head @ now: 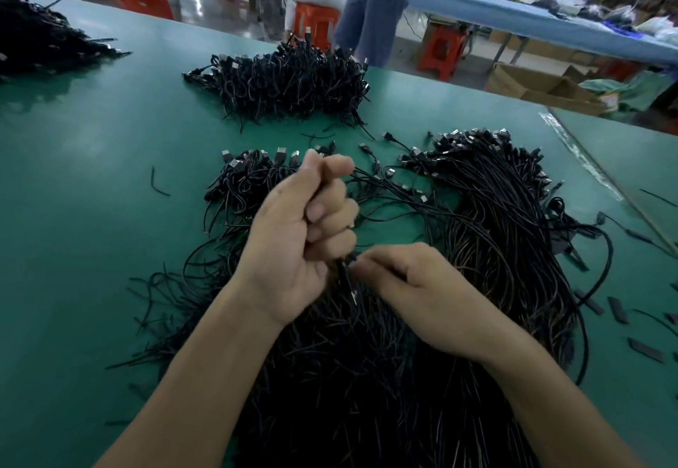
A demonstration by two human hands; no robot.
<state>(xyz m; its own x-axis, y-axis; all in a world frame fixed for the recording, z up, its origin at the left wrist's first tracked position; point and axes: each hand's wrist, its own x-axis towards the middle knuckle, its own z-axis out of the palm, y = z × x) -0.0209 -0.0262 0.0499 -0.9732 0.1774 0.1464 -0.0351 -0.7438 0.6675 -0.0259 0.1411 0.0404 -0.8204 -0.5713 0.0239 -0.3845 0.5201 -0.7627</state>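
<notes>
So, the left hand (301,232) has its fingers (330,210) clenched round a small cable bundle (344,274), held just above the big loose pile (348,376) on the tabletop (91,210). The right hand (414,295) pinches that bundle's lower end, also over the pile. These thin leads look light, floppy and tangle-prone, so I'd grab near the stiffer plug ends rather than mid-length.
</notes>
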